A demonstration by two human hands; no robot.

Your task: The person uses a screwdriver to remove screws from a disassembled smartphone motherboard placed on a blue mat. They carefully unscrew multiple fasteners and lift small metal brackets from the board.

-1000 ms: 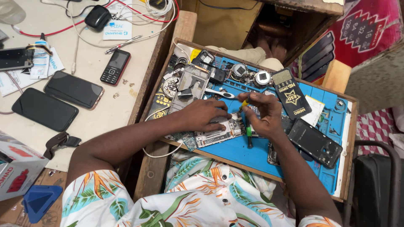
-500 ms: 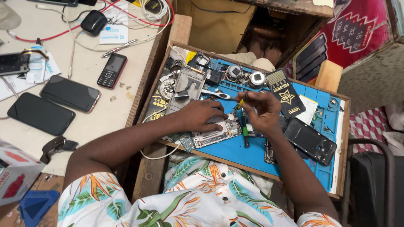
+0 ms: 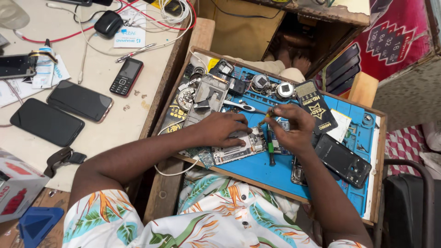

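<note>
While the left hand presses flat, fingers together, on an opened phone, the right hand pinches a small part — over a blue mat, beige table left.

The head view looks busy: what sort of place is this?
Most likely a phone repair bench. An opened phone lies on a blue work mat under the left hand, loose parts are spread around it, and whole phones wait on the table beside.

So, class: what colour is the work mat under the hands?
Blue; the mat shows best in the head view.
</note>
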